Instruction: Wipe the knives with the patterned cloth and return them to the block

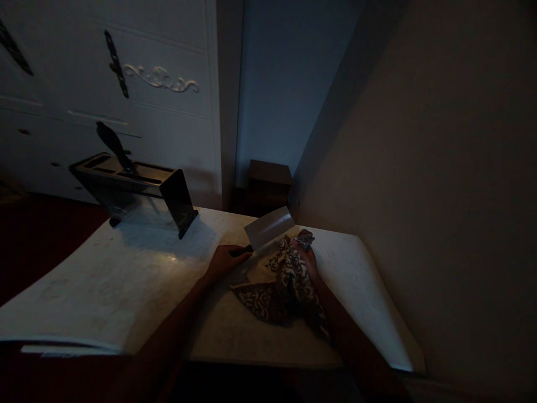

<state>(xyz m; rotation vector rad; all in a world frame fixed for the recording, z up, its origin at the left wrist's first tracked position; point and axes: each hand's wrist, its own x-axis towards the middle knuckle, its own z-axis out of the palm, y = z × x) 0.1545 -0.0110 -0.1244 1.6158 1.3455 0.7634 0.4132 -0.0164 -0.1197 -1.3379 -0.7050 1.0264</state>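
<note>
My left hand (225, 259) is closed round the dark handle of a cleaver (268, 227), whose broad pale blade points up and to the right. My right hand (306, 258) grips a brown and white patterned cloth (277, 285) just below the blade's far end. The cloth hangs down over my right wrist and spreads onto the pale table (126, 280). Blade and cloth are close together; whether they touch I cannot tell in the dim light.
A dark knife rack (138, 193) with one black-handled knife (113, 146) standing in it sits at the table's far left. A white cabinet (146, 84) stands behind it. A plain wall (440, 196) runs along the table's right edge. A small dark box (268, 173) sits in the far corner.
</note>
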